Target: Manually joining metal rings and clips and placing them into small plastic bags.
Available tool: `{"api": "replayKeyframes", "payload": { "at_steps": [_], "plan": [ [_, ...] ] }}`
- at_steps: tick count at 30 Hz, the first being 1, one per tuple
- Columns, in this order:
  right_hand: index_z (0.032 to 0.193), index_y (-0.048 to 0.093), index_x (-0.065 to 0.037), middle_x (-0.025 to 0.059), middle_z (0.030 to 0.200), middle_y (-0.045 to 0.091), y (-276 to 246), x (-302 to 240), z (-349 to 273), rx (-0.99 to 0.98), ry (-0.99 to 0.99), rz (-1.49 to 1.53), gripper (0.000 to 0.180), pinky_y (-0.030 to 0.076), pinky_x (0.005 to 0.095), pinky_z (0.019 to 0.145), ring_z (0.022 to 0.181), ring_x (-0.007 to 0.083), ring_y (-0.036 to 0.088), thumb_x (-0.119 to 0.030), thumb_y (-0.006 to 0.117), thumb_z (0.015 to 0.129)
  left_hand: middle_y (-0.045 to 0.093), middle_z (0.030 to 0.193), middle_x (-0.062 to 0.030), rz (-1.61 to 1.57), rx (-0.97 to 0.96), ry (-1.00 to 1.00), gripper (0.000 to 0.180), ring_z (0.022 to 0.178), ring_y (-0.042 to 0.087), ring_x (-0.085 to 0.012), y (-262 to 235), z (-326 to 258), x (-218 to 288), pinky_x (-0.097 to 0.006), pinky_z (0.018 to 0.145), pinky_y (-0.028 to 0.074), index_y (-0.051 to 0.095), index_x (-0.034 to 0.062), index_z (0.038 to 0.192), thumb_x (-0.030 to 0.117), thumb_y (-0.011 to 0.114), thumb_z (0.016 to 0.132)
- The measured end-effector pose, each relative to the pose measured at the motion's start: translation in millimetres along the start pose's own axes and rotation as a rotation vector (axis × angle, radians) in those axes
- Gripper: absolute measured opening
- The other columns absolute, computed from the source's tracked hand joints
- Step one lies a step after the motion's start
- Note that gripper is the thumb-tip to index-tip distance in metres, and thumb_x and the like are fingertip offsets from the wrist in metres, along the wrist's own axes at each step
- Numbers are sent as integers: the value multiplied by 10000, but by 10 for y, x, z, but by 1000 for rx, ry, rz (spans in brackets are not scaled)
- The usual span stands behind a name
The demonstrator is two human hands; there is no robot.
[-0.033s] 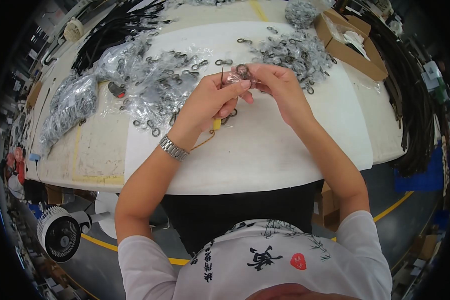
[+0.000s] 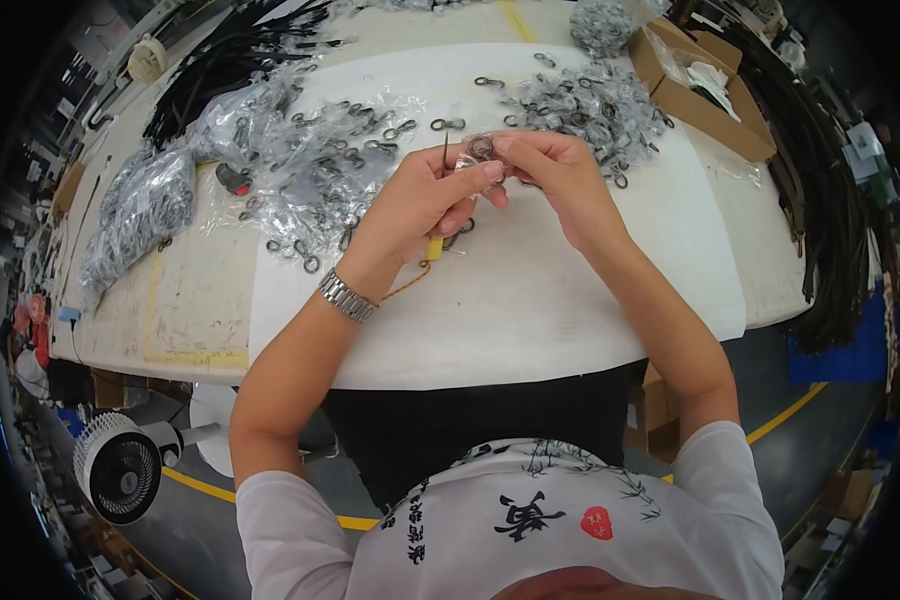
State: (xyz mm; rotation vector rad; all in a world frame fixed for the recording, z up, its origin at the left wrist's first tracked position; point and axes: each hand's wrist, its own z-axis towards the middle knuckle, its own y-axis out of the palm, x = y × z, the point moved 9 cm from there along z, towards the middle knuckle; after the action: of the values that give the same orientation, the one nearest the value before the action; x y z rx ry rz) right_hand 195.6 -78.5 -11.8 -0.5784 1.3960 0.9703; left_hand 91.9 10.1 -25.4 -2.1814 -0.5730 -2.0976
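Both of my hands meet over the white sheet [image 2: 510, 320] on the table. My left hand [image 2: 425, 195] is closed round a thin pointed tool with a yellow handle [image 2: 434, 248]; its spike rises above the fingers and a cord hangs from its end. The left thumb and fingers also pinch a dark metal clasp [image 2: 481, 149] in clear plastic. My right hand [image 2: 562, 170] is closed, thumb and forefinger pinching the same clasp from the right. Partly behind my left hand, several more dark clasps lie on the sheet. The exact shape of the held clasp is partly hidden.
Plastic-wrapped clasps form a left pile [image 2: 320, 170] and a right pile [image 2: 590, 110]. A cardboard box [image 2: 760, 135] stands far right, beside dark hanging straps [image 2: 840, 200]. Far left lie black straps [image 2: 220, 70] and a black-red tool [image 2: 233, 179]. A fan [image 2: 120, 468] stands lower left.
The clasp has turned and lowered slightly between my fingers. My right thumb and forefinger have shifted a little onto it; my left hand is nearly still.
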Motion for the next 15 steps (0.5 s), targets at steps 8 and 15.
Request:
{"api": "replayKeyframes", "payload": {
  "at_steps": [8,15],
  "plan": [
    [1158,774,8,63,993,756,71,-214,-55,-41,-84,-144,346,519,285,857,898,115,648,-287,669,1011,720,903,-86,-30,-41,8,213,469,390,-8,72,-15,21,-185,426,277,677,13,1047,222,637,1047],
    [1179,751,24,77,1045,752,84,37,-28,-67,67,138,341,540,308,872,734,113,619,-263,662,1018,660,828,-25,-34,-27,27,194,503,407,-7,51,-34,59,-182,445,279,679,12,1053,199,631,1043]
  ]
}}
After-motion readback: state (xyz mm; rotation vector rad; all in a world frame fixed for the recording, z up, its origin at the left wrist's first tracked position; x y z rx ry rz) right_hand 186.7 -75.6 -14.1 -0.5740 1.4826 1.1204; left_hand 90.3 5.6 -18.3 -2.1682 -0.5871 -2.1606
